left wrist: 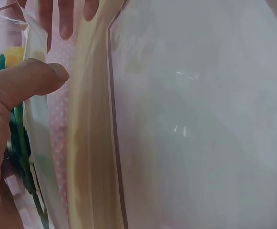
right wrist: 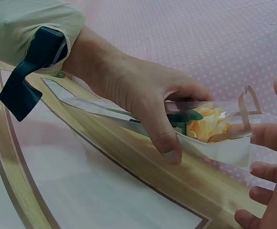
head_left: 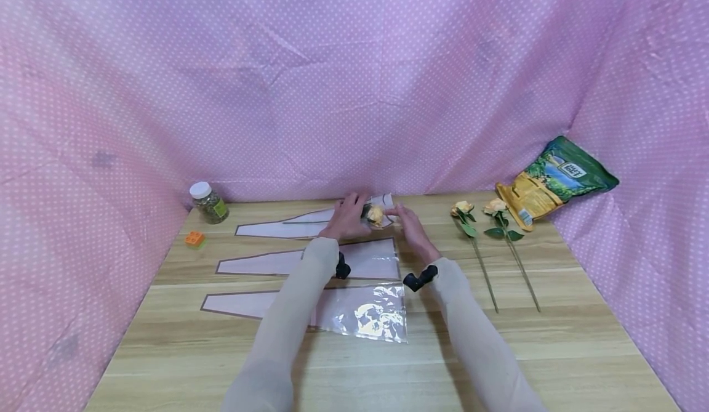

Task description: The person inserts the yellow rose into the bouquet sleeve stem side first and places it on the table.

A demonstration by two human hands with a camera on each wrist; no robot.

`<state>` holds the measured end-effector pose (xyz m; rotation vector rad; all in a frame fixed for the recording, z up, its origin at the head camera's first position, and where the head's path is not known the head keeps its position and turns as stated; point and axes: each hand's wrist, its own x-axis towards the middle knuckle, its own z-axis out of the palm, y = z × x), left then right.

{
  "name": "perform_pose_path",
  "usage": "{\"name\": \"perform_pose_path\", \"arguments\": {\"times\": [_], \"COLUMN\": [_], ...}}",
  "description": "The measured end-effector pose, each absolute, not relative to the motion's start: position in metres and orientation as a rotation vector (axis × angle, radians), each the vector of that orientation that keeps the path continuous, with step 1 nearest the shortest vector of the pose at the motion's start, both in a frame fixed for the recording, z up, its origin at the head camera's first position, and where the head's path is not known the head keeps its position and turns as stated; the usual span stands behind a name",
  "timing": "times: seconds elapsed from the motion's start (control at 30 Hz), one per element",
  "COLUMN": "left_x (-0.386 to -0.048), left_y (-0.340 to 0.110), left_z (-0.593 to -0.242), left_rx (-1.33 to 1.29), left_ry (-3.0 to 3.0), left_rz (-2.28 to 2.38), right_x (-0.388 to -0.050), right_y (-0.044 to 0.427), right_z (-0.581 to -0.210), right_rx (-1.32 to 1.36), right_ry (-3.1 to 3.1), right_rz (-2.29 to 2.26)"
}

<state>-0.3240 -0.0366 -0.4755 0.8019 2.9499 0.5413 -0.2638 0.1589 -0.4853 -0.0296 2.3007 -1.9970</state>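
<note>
At the back of the table, my left hand (head_left: 349,218) grips a clear-fronted, white-backed flower sleeve (head_left: 263,230), thumb on the near side and fingers round the far side. Inside the sleeve lies a yellow artificial rose (right wrist: 207,125), its head near the wide mouth and its green stem running toward the narrow end. The wide end is lifted off the table in the right wrist view. My right hand (head_left: 411,230) is at that mouth with fingers extended and thumb apart; its index finger appears to touch the sleeve. Nothing is gripped by it.
Two more flat sleeves, a middle one (head_left: 373,258) and a front one (head_left: 244,303), lie nearer. On the right are two yellow roses (head_left: 469,230) (head_left: 501,224) and a green-yellow bag (head_left: 559,175). A white-lidded jar (head_left: 209,204) and an orange-green toy block (head_left: 194,239) stand left.
</note>
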Motion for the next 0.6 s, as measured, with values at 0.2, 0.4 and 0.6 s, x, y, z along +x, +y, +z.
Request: {"name": "perform_pose_path", "arguments": {"times": [0.2, 0.4, 0.6], "left_x": [-0.3241, -0.3245, -0.3252], "left_y": [-0.0335, -0.0328, -0.0311], "left_z": [-0.4758, -0.4756, -0.4748], "left_rx": [0.826, 0.833, 0.823], "left_ry": [2.956, 2.956, 2.962], "left_rz": [0.56, 0.567, 0.546], "right_x": [-0.2633, -0.2629, -0.2647], "right_y": [0.1571, 0.1567, 0.1568], "right_z": [-0.4831, -0.4803, -0.4817], "right_rx": [-0.067, -0.062, -0.084], "right_ry": [2.286, 2.283, 2.277], "right_rz": [-1.936, -1.926, -1.926]}}
